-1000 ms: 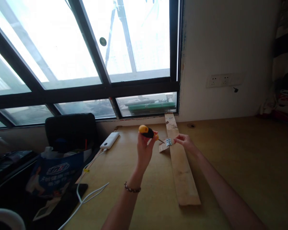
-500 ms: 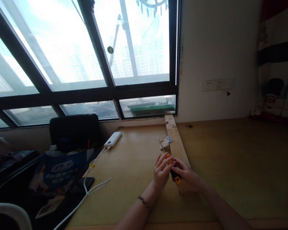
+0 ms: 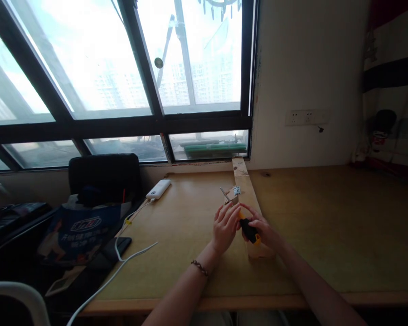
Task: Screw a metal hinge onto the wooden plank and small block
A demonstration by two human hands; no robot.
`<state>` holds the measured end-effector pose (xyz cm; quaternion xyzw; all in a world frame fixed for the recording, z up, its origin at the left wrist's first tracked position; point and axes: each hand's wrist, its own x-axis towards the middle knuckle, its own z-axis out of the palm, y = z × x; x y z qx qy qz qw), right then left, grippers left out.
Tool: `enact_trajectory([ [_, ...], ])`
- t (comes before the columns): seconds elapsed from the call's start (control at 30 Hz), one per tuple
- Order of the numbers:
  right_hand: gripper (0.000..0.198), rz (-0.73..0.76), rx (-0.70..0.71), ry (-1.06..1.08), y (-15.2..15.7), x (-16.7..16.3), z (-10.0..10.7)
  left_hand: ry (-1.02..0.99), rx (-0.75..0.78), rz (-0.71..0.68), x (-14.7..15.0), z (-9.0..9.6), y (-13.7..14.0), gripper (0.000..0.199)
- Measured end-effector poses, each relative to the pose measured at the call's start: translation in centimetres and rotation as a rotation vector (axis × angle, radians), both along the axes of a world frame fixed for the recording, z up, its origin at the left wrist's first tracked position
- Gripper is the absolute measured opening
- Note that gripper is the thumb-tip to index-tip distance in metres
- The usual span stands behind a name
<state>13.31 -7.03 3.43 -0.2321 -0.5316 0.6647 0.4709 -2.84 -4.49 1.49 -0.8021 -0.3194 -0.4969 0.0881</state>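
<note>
A screwdriver [image 3: 249,230] with a black and yellow handle lies slanted between my hands, its metal shaft pointing away and to the left. My right hand [image 3: 263,231] is closed around the handle. With bent fingers, my left hand [image 3: 225,226] grips it near the front of the handle and the shaft; the exact contact is partly hidden. Just beyond the fingers, a small metal hinge [image 3: 237,190] rests on a long wooden board [image 3: 247,186]. A small wooden piece [image 3: 230,198] sits against the board's left side, under the screwdriver's tip.
The board lies lengthwise on a yellowish table [image 3: 183,217]. To the left are a white power bank [image 3: 158,189], its white cable [image 3: 136,254] and a dark flat device [image 3: 123,249]. A black chair [image 3: 104,174] with a blue bag [image 3: 85,231] stands beyond the table's left edge.
My hands and the screwdriver have shifted slightly up and left in the picture. My left hand has slid toward the shaft, exposing more of the handle. The view has tilted slightly down.
</note>
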Motion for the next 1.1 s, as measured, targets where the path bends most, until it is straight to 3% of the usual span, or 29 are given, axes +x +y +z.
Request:
enact_trajectory([
  [0.1, 0.062, -0.135, 0.038, 0.037, 0.6, 0.7, -0.2, -0.017, -0.025, 0.067, -0.1, 0.0, 0.4, 0.041],
  [0.23, 0.053, -0.587, 0.06, -0.077, 2.4, 3.0, -0.9, 0.021, -0.173, 0.02, -0.4, -0.8, 1.2, 0.026],
  [0.37, 0.055, -1.136, 0.026, -0.672, 4.1, 5.9, -1.9, 0.113, -0.328, -0.06, -0.5, -1.9, 1.7, 0.021],
  [0.43, 0.049, -1.244, -0.022, -1.027, 4.5, 7.1, -2.5, 0.151, -0.381, -0.076, -0.5, -2.3, 1.8, 0.02],
  [0.53, 0.045, -1.185, -0.092, -1.372, 4.6, 8.1, -3.1, 0.185, -0.427, -0.067, -0.6, -2.7, 2.0, 0.02],
  [0.63, 0.041, -1.119, -0.106, -1.516, 4.5, 8.4, -3.5, 0.218, -0.456, -0.046, -0.7, -3.0, 2.3, 0.02],
  [1.1, 0.034, -1.027, -0.175, -1.592, 4.6, 9.7, -3.8, 0.311, -0.512, -0.035, -0.9, -2.8, 2.4, 0.022],
])
